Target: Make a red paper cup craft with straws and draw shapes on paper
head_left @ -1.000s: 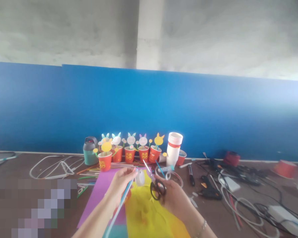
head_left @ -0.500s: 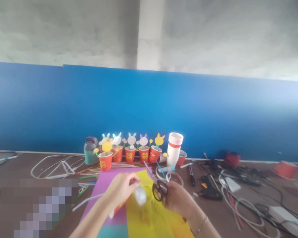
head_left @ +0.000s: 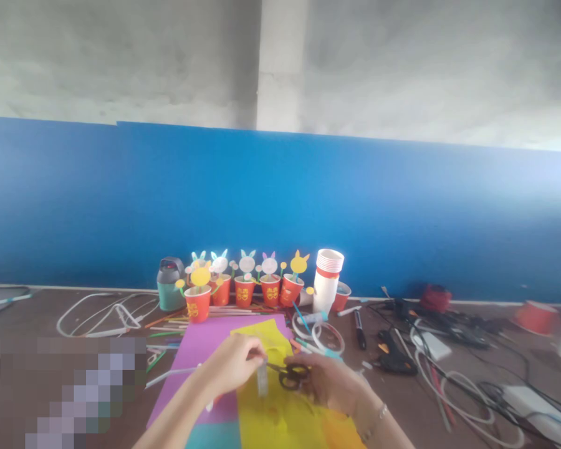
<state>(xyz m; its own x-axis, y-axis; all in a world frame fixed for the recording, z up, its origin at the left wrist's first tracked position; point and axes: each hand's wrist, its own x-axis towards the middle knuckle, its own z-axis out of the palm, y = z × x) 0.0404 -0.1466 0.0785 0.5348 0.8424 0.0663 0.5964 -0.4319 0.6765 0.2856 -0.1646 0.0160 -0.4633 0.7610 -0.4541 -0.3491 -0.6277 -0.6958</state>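
Observation:
My left hand (head_left: pixel 231 368) is closed in a pinch on a white straw (head_left: pixel 171 375) that runs out to the left, with a small pale paper piece (head_left: pixel 262 379) hanging at its fingertips. My right hand (head_left: pixel 325 381) grips black-handled scissors (head_left: pixel 290 374) whose blades point left at that piece. Both hands hover over a yellow paper sheet (head_left: pixel 285 418) lying on a purple sheet (head_left: pixel 201 349).
Several red paper cups with paper bunny flowers (head_left: pixel 243 284) stand along the blue wall, beside a stack of white cups (head_left: pixel 327 280) and a green jug (head_left: pixel 169 284). Straws, a tape ring (head_left: pixel 327 337), a black marker (head_left: pixel 359 328), a glue gun (head_left: pixel 393 355) and cables lie around.
Both hands have dropped lower toward the paper. The scissors swung from pointing up to lying level, blades toward the pale piece. The straw turned from upright to pointing left.

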